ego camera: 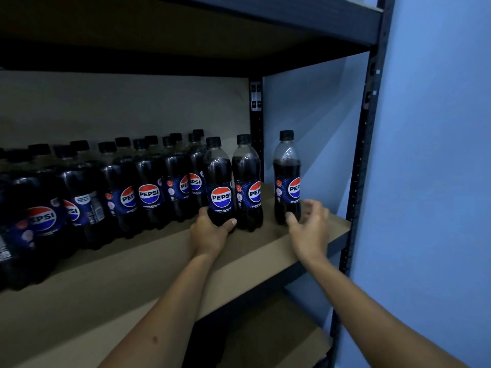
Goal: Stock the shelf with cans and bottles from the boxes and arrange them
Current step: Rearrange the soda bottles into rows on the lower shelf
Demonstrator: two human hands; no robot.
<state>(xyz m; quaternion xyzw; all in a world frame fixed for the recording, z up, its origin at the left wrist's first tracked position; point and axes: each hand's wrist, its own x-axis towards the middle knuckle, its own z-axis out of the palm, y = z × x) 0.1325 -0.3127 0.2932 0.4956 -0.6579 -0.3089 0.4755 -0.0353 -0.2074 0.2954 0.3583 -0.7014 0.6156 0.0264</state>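
Gripping the base of one bottle (220, 181) with the left hand (210, 232) to line it into the shelf (148, 264) row, right hand (309, 227) is hovering loose-fingered at the lone bottle (287, 179) standing apart, likely closing that gap.

Far-row bottles (151, 144) mostly hidden behind near row; leftmost bottle (10, 235) cut by left edge; right hand (309, 229) motion-blurred.
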